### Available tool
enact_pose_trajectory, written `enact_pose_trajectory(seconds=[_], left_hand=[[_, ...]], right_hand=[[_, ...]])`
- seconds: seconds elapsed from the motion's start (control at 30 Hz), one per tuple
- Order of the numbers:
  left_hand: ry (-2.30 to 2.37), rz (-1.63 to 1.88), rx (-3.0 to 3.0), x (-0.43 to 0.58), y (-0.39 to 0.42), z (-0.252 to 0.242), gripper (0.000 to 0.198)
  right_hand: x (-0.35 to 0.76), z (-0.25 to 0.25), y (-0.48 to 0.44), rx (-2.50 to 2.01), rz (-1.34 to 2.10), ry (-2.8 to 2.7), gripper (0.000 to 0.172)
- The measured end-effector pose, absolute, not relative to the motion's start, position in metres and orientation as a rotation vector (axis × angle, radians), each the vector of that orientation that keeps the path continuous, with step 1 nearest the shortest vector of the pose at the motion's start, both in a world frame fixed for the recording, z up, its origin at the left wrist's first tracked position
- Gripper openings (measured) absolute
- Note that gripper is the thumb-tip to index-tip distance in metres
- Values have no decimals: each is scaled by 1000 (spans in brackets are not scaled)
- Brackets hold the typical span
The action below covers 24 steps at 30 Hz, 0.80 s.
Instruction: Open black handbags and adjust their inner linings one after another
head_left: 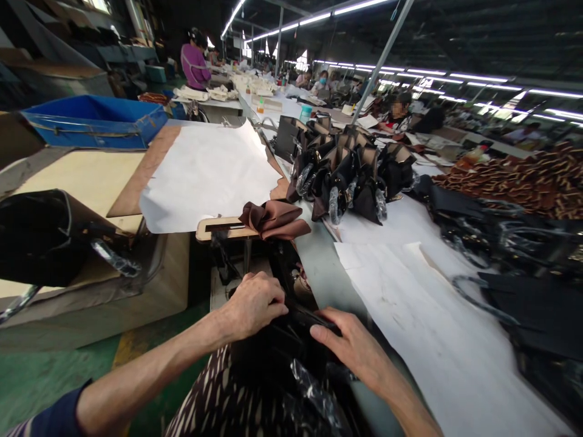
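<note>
A black handbag [273, 358] lies across my lap, its handle wrapped in clear plastic. My left hand [259, 305] is closed on the upper edge of the bag, thumb and fingers pinched together. On the other side, my right hand [344, 337] grips the same edge, the thumb on the near side and the fingers over the far side. Just beyond my hands stands a narrow machine arm with a pale wooden top plate [203, 229]. A folded piece of brown lining [276, 218] rests on that plate. The bag's lower part is dark and hard to make out.
Several black handbags [359, 164] stand bunched on the bench ahead. More black bags [537, 303] lie at right, near stacked brown pieces [519, 179]. At left are another black bag [36, 237] and a blue bin [95, 124]. White sheets [214, 170] cover the surfaces. People work farther back.
</note>
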<state>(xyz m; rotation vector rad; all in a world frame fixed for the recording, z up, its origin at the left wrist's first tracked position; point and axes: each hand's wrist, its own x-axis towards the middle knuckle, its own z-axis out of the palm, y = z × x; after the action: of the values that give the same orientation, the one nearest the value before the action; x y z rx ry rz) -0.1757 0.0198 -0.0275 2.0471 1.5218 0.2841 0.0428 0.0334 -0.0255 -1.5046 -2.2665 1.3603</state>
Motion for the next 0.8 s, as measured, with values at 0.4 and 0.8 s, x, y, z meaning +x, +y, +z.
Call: enact_pose_trajectory(seconds=[0.4,0.8], left_hand=[[1672,272,2028,-156,20,-30,18],[1685,453,1952,-160,18,-41,15]], right_hand=[[49,-35,35,-1471,1380,-1905,24],[46,-39,50,-1597,1391,-1889,19]])
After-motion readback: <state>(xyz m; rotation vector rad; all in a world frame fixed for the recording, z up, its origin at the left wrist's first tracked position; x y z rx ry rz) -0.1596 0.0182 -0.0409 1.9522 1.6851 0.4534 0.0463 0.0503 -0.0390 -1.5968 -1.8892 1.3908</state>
